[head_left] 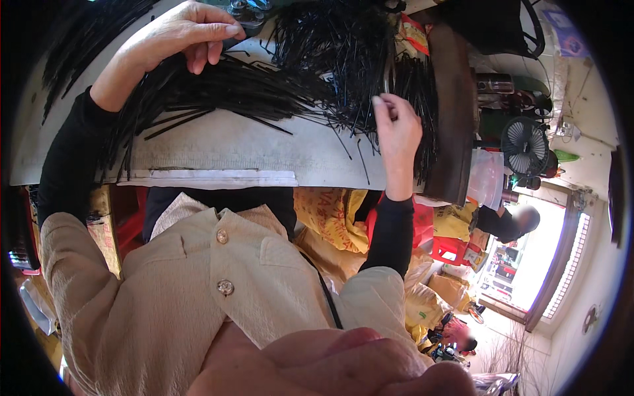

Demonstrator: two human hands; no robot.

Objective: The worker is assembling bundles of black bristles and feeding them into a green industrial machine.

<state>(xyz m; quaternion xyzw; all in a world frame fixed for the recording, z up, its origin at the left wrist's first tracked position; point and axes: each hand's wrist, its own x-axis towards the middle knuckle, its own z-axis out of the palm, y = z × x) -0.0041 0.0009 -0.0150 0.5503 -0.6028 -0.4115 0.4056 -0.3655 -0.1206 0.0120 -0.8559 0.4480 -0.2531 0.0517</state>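
Observation:
Over the far left of the table, my left hand (179,36) is raised with bent fingers and the thumb pressed near a fingertip. Anything between them is too small to make out. Beneath it lies a loose bundle of thin black sticks (218,92). On the right, thumb and forefinger of my right hand (401,135) are pinched together beside a tangled heap of black strips (330,39). A narrow shiny strip (388,76) shows just beyond these fingertips; whether they grip it is unclear.
More black sticks (82,46) lie at the far left of the pale tabletop (218,142). A dark wooden edge (452,119) bounds the right side. Past it stand a fan (526,145) and a clear plastic container (485,178). Yellow sacks (330,214) sit below; two people are farther right.

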